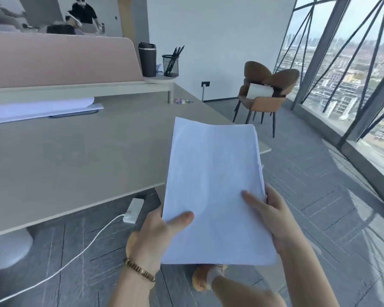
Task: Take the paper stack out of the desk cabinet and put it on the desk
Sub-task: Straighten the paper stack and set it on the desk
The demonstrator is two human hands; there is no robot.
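A white paper stack [213,182] is held in the air in front of me, over the right front corner of the beige desk [75,160] and the floor beyond it. My left hand [157,235] grips its lower left edge, thumb on top. At the lower right edge my right hand [273,216] holds it too, thumb lying across the top sheet. The stack tilts slightly away from me. The desk cabinet is not in view.
Other white sheets [38,109] lie at the desk's back left under a pink divider [60,60]. A dark tumbler [147,59] and mesh pen holder [170,65] stand on a shelf. A power strip [133,210] with cable lies on the floor. Brown chairs [266,91] stand by the window.
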